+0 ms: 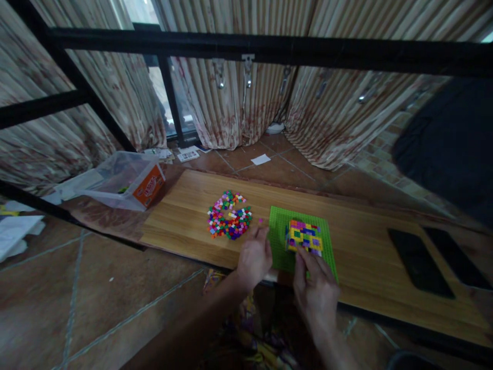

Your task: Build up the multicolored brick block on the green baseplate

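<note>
A green baseplate (279,236) lies on the wooden board, bearing a block of small toy bricks (306,235) in yellow, purple, blue and other colours. My right hand (316,282) is at the near edge of this block, thumb and fingers pinched together; whatever is between them is hidden. Left of the baseplate, my left hand (254,259) rests low over the board with its fingers curled closed, their contents hidden from me. Just beyond its fingertips lies a single pink brick (261,220). A loose pile of mixed bricks (233,223) spreads farther left.
The wooden board (365,241) carries two dark flat phone-like slabs (421,262) (458,257) at the right. A clear plastic box (115,177) with an orange label stands beyond the left end. A black metal frame (269,49) crosses the view before curtains (239,103). Papers (261,159) lie on the tiled floor.
</note>
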A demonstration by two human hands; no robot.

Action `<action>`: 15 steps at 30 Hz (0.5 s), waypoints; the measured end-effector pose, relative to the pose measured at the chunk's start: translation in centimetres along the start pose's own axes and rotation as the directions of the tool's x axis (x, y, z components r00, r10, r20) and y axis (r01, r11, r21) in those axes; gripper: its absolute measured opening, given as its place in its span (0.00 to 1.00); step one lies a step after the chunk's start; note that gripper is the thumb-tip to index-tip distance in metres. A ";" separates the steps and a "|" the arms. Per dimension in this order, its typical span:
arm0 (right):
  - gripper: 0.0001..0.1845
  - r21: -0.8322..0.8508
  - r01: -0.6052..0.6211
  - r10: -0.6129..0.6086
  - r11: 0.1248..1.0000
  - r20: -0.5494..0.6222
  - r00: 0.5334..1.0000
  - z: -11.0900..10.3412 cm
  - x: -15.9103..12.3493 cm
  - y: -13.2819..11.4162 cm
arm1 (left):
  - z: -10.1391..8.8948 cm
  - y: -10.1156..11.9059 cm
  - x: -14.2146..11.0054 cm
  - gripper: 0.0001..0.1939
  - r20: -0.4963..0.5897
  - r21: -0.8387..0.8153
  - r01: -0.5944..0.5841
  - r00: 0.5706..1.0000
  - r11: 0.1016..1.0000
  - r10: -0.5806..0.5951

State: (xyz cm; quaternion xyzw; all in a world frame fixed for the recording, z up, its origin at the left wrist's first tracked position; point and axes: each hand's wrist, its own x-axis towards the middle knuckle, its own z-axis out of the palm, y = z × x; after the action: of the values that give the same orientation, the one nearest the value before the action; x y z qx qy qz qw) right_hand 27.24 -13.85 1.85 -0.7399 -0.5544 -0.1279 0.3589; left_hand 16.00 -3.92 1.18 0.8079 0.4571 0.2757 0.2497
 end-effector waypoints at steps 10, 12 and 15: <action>0.12 0.113 -0.078 0.075 0.990 0.033 0.997 -0.7 -2.4 -0.9 | -1.6 -1.1 7.4 0.15 0.301 0.305 -0.094 0.954 0.947 -0.002; 0.13 0.126 -0.120 0.113 0.985 0.057 0.992 -1.1 -2.7 -0.5 | -1.6 -1.0 7.2 0.15 0.310 0.313 -0.096 0.951 0.945 -0.006; 0.13 0.154 -0.185 0.177 0.971 0.059 0.982 -1.4 -3.0 -0.1 | -1.5 -0.9 5.3 0.12 0.310 0.272 -0.097 0.951 0.957 0.008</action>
State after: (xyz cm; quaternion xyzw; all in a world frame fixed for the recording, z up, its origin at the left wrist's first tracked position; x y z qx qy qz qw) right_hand 26.38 -16.99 1.15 -0.7591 -0.5009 -0.0337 0.4144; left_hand 16.69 1.32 2.87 0.8801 0.4259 0.0859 0.1914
